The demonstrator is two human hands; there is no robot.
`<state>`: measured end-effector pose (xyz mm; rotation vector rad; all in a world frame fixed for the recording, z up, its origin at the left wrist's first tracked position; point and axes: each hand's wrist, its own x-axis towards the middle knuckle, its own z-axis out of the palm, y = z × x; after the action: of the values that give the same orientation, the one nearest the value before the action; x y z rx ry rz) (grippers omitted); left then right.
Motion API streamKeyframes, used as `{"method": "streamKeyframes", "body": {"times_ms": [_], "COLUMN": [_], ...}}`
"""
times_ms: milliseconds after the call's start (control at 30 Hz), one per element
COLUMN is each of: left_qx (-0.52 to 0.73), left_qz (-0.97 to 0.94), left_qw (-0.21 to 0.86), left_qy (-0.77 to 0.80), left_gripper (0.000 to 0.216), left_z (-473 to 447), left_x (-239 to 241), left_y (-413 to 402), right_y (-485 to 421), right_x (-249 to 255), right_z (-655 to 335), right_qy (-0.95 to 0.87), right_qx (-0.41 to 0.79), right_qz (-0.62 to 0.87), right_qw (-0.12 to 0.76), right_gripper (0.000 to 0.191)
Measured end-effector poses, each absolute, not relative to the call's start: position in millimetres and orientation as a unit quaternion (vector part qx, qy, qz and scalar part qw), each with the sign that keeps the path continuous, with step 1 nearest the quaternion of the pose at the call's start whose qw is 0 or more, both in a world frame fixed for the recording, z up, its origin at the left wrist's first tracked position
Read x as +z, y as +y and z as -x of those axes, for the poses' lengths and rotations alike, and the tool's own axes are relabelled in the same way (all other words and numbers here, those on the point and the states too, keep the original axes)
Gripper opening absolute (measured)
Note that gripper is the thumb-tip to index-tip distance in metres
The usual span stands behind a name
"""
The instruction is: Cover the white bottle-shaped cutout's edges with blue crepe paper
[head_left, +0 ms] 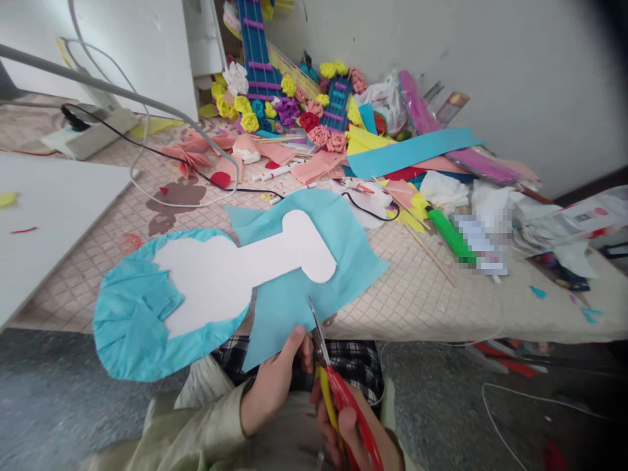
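My left hand (275, 383) pinches the lower edge of a light blue sheet (294, 304) that wraps a white guitar-shaped card (230, 271). The round end of the shape, at the left, is covered with folded blue flaps (130, 320). My right hand (356, 435) grips red and yellow scissors (338, 386). Their blades (316, 330) bite into the blue sheet just below the narrow neck of the white card. Both hands are low in the view, above my lap.
A low tiled table (417, 294) carries paper scraps, a blue strip (412, 152), a green marker (449, 235), paper roses around a blue guitar model (255, 59), and a black cable (147, 147). A white power strip (91, 134) lies at the far left.
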<state>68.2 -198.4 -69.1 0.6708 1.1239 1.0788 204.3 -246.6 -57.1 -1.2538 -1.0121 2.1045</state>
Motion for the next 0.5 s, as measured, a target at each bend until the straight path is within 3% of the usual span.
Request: {"method": "streamKeyframes", "body": {"times_ms": [500], "left_qx": [0.46], "left_qz": [-0.316], "left_qw": [0.646], "left_qy": [0.52], "left_gripper": [0.043], "left_z": [-68.4], "left_x": [-64.0], "left_y": [-197.4], "right_y": [-240.2], "right_x": [-54.2], "right_z": [-202.6], "right_qy": [-0.309], "right_qx": [0.793], "right_qz": [0.479], "right_qw": [0.216], "right_gripper": [0.074]}}
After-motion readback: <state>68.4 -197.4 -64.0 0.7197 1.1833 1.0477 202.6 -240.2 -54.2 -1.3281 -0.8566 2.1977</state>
